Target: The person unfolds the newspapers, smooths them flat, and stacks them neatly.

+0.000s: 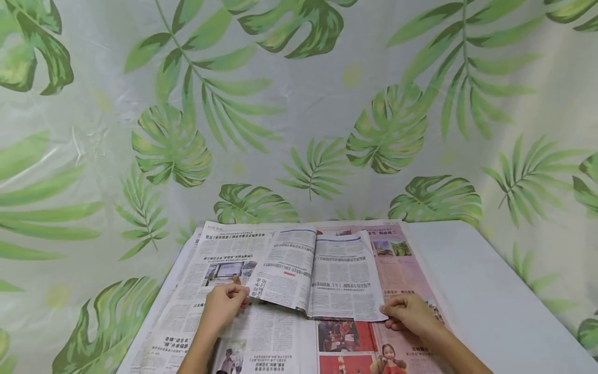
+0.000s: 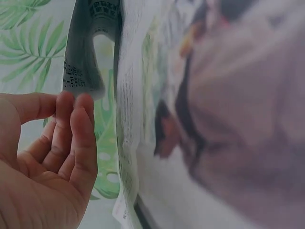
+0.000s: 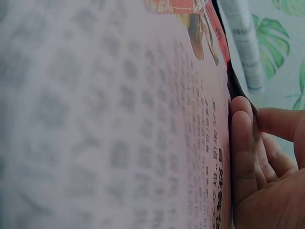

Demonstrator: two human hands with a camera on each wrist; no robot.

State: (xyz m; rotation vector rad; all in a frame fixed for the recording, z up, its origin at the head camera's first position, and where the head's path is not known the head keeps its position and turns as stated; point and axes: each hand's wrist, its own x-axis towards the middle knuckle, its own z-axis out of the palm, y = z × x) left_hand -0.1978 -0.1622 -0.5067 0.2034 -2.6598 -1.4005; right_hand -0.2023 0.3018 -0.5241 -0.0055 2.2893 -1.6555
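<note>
A smaller folded newspaper (image 1: pixel 345 270) lies open like a booklet over larger spread newspaper sheets (image 1: pixel 177 317), a crease running down its middle. My left hand (image 1: pixel 226 304) pinches its near left corner between thumb and fingertips. That corner is raised, and in the left wrist view the paper (image 2: pixel 78 71) curves up from the left hand's fingertips. At the near right corner, my right hand (image 1: pixel 411 314) pinches the edge with thumb and fingers. The right wrist view has the right hand (image 3: pixel 267 167) close beside the printed newspaper sheet (image 3: pixel 205 138) underneath.
A white table (image 1: pixel 486 291) carries the spread sheets, its bare surface showing on the right. Behind it hangs a pale curtain (image 1: pixel 299 119) printed with green leaves. Pink pages with photos (image 1: pixel 345 335) lie under the right hand's side.
</note>
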